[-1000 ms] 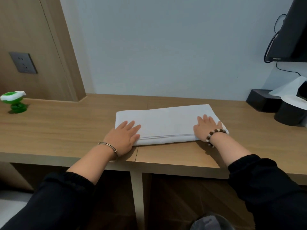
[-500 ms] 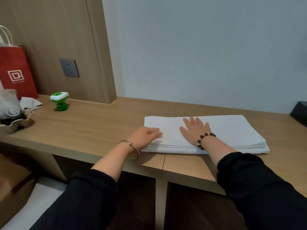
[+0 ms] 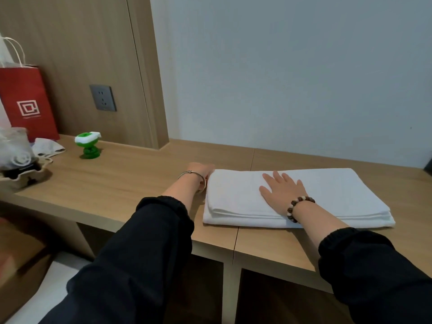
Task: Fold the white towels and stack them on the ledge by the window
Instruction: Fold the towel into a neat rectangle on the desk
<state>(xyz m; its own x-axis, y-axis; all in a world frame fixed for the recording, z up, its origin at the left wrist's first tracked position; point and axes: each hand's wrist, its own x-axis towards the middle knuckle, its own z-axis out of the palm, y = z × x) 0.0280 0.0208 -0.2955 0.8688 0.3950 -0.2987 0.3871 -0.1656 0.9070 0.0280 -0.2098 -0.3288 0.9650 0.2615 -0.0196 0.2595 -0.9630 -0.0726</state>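
A white towel (image 3: 327,192), folded into a long flat rectangle of several layers, lies on the wooden ledge (image 3: 131,181) against the pale wall. My right hand (image 3: 281,191), with a bead bracelet at the wrist, presses flat on the towel's left half with its fingers spread. At the towel's far left corner my left hand (image 3: 200,170), which wears a thin metal bangle, grips the end of the cloth. Its fingertips are tucked out of sight under the edge.
A green and white toy (image 3: 88,144) stands on the ledge to the left. Further left are a red paper bag (image 3: 25,101), a crumpled cloth (image 3: 48,147) and a tray with a wrapped item (image 3: 16,164). A dark wall socket (image 3: 102,98) sits in the wood panel.
The view has shifted slightly left. My left hand slid from the towel's near left edge to its far left corner. My right hand stayed flat on the towel.
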